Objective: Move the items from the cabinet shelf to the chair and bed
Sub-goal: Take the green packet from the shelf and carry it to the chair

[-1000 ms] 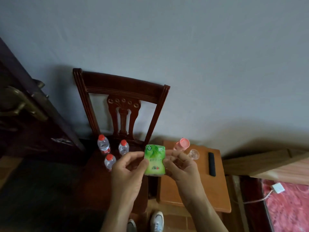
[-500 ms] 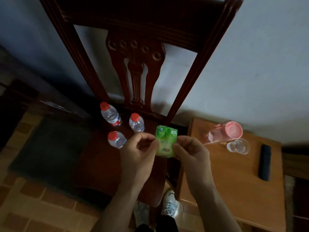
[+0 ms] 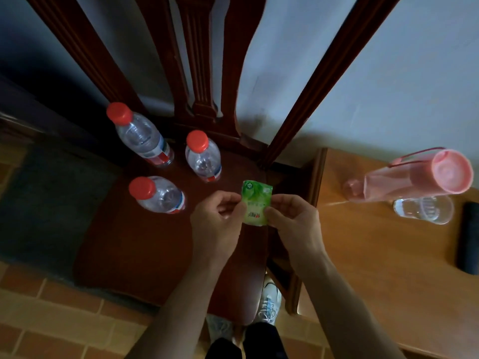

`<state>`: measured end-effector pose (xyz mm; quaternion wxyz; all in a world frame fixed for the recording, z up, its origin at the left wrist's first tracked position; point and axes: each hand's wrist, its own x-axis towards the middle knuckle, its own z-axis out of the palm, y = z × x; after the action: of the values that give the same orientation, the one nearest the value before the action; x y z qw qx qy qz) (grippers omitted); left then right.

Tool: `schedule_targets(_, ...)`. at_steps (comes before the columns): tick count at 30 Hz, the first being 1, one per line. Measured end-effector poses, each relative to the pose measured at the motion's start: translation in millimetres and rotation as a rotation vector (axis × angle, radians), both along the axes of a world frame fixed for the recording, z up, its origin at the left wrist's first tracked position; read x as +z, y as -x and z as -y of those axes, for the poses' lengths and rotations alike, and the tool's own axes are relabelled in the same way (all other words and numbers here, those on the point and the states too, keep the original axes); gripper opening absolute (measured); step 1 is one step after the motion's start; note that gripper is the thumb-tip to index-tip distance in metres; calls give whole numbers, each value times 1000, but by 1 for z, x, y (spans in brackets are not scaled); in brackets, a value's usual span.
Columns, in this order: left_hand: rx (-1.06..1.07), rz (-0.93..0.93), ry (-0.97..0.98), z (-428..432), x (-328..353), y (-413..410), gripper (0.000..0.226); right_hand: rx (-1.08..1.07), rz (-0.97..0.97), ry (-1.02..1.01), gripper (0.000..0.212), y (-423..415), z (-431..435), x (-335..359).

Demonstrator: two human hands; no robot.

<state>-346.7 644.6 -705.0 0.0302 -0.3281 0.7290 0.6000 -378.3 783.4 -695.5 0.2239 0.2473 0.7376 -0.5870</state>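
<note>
A small green tissue packet (image 3: pixel 256 200) is pinched between both my hands just above the right side of the dark red wooden chair seat (image 3: pixel 134 244). My left hand (image 3: pixel 216 224) grips its left edge and my right hand (image 3: pixel 294 221) grips its right edge. Three clear water bottles with red caps stand on the seat's back left: one at the rear (image 3: pixel 141 136), one in the middle (image 3: pixel 203 156) and one nearer me (image 3: pixel 158 194). The cabinet and the bed are out of view.
A light wooden side table (image 3: pixel 388 268) stands right of the chair with a pink bottle (image 3: pixel 420 174), a clear glass (image 3: pixel 425 209) and a black remote (image 3: pixel 469 237). The chair back (image 3: pixel 204 60) rises against a pale wall. Brick floor and my shoes (image 3: pixel 269 301) lie below.
My view has dropped closer to the chair seat. Both hands have lowered the green packet toward the seat's right side, still holding it.
</note>
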Motion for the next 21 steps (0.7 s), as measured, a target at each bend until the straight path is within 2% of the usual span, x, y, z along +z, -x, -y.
schedule_targets(5, -4, 9, -58, 6, -32, 9, 13, -8, 55, 9, 13, 10, 3, -37)
schedule_targets(12, -178, 102, -34, 10, -68, 10, 36, 56, 75, -15, 27, 17, 8, -59)
schedule_targets(21, -243, 195, -91, 3, -72, 19, 35, 102, 204, 51, 41, 22, 4, -69)
